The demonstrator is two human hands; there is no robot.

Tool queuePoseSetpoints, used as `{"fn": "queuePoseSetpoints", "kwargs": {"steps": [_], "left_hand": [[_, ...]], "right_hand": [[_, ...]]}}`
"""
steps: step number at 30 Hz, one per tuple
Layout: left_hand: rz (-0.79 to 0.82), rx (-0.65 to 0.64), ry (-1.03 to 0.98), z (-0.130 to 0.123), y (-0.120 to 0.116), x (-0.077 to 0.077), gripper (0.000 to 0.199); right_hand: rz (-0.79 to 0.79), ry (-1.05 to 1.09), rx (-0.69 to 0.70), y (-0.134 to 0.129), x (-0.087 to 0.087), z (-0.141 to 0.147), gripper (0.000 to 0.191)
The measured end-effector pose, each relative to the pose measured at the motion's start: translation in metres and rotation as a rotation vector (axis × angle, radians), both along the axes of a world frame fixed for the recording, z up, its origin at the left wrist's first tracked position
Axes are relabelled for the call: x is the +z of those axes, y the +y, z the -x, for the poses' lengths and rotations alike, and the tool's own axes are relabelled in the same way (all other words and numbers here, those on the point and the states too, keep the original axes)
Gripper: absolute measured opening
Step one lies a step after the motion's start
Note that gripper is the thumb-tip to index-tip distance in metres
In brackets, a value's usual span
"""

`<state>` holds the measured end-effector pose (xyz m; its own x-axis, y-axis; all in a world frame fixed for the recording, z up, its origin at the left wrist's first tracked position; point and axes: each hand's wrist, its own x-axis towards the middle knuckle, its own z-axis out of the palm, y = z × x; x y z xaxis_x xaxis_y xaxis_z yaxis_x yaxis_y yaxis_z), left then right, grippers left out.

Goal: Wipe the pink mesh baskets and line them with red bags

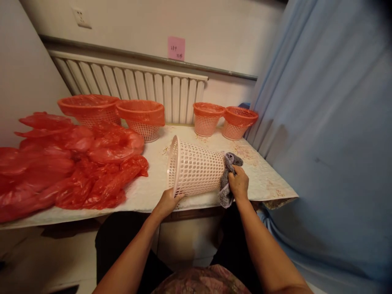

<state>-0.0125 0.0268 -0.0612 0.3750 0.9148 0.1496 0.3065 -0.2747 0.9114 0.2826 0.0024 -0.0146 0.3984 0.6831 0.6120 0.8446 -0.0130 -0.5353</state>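
Note:
A pale pink perforated wastebasket [200, 168] lies on its side over the front of the table, its mouth facing left and its base facing right. My left hand [167, 203] grips the rim at the lower edge, fingers partly hidden by the basket. At the other end, my right hand [239, 182] is closed on a grey cloth [226, 190] with a light edging. That cloth is pressed against the basket's base, which it mostly covers.
Red plastic bags [92, 163] are heaped on the table's left. Behind stand wastebaskets lined in red: one far left [98, 118], another beside it [149, 131], two further right [206, 125]. A blue curtain [330, 122] hangs along the right; a radiator [147, 87] backs the table [153, 192].

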Motion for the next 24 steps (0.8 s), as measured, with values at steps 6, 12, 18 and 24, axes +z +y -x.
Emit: {"fn": "queuePoseSetpoints", "kwargs": {"steps": [6,12,18,24], "left_hand": [[0.021,-0.015,-0.002,-0.001,-0.004,0.016,0.040],[0.078,-0.041,-0.066,0.001,-0.010,0.024,0.039],[0.184,0.079,-0.117,-0.001,-0.011,0.041,0.032],[0.121,0.072,-0.133,0.001,-0.008,0.052,0.030]], "right_hand": [[0.033,-0.016,0.041,0.012,0.031,0.032,0.041],[0.021,-0.112,0.392,0.022,0.083,0.093,0.040],[-0.008,-0.203,0.550,-0.011,0.082,0.157,0.045],[-0.041,-0.271,0.510,-0.034,0.046,0.171,0.049]]}}
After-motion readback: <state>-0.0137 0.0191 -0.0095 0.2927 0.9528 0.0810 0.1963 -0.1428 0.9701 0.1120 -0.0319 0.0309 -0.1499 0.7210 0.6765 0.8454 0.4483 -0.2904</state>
